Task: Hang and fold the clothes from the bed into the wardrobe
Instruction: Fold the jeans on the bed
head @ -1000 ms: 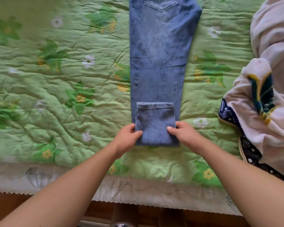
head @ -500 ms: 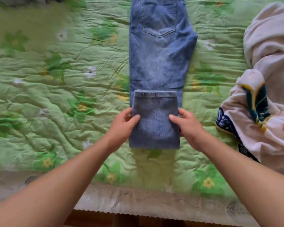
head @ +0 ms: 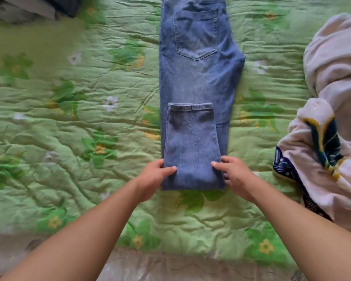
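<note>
Nearest, the green quilted cover with a flower print (head: 69,138) is spread crumpled over the bed. On it, the blue denim jeans (head: 197,78) are laid flat, their lower end folded back over the legs. This folded part is held at both sides. Its left edge is pinched by the left hand (head: 154,175) and its right edge by the right hand (head: 234,175), thumbs on top, each grip narrow on the denim. Farther off, the back pocket (head: 196,33) is shown. At the right a pale pink fleece cloth (head: 332,78) is heaped, and at the far left corner grey and dark clothes (head: 28,9) are piled.
</note>
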